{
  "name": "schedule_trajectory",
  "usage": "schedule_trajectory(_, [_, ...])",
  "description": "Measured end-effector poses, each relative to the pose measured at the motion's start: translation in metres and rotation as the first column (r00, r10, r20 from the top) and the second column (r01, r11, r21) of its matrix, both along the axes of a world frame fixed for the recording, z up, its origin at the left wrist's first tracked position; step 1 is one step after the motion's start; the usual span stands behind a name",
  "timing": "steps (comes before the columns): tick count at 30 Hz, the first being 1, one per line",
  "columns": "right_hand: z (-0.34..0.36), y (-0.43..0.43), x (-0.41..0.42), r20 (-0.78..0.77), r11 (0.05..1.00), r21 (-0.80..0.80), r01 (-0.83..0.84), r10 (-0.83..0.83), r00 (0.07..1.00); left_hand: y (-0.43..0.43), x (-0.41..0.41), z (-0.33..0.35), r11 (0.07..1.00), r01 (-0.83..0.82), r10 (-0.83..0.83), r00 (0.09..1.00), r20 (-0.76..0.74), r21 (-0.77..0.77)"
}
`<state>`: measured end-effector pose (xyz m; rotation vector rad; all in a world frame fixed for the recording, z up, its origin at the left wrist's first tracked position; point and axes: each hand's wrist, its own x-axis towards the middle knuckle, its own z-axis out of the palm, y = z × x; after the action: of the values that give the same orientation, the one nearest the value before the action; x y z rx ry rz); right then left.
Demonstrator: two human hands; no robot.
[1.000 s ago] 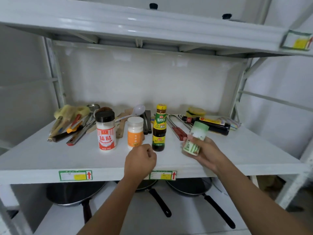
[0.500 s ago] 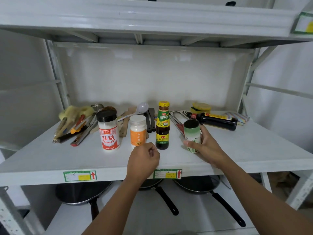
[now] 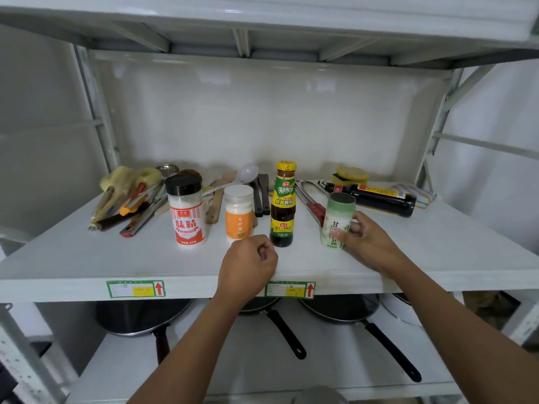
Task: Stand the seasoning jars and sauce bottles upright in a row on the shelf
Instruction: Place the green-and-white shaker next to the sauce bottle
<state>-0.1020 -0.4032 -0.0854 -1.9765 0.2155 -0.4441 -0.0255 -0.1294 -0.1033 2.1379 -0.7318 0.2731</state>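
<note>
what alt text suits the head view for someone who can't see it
A right hand holds a pale green cylindrical salt jar upright on a white shelf, right of a yellow-capped dark sauce bottle, an orange-labelled white jar and a red-labelled black-lidded jar. The left hand is a fist; a dark bottle lies on its side behind.

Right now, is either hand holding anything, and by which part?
The right hand grips the green jar round the lower half of its body, with the jar upright. The left hand is curled into a fist and holds nothing.
</note>
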Motion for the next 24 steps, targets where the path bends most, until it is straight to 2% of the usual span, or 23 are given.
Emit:
schedule_trajectory(7, [-0.002,0.000,0.002,-0.004,0.974,-0.223,0.035,-0.037,0.999,-0.004,-0.010,0.004,0.983,0.162,-0.165,0.986,-0.032,-0.086])
schedule_trajectory(9, [-0.004,-0.001,0.004,-0.021,0.961,-0.273,0.031,-0.038,0.999,-0.016,-0.017,0.002,0.969,0.248,-0.248,0.966,0.078,0.005])
schedule_trajectory(11, [-0.005,-0.001,0.005,-0.028,0.953,-0.300,0.037,-0.047,0.998,-0.031,-0.024,0.001,0.944,0.286,-0.311,0.938,0.153,0.166])
schedule_trajectory(13, [-0.006,-0.002,0.006,-0.030,0.956,-0.289,0.053,-0.064,0.997,-0.046,-0.030,0.003,0.921,0.218,-0.287,0.940,0.183,0.322])
schedule_trajectory(15, [-0.006,-0.002,0.006,-0.030,0.960,-0.273,0.062,-0.073,0.997,-0.060,-0.035,0.006,0.909,0.154,-0.249,0.946,0.209,0.387])
schedule_trajectory(24, [-0.009,0.001,0.008,0.006,0.929,-0.358,0.094,-0.099,0.995,-0.075,-0.039,0.005,0.902,0.030,-0.134,0.968,0.213,0.430])
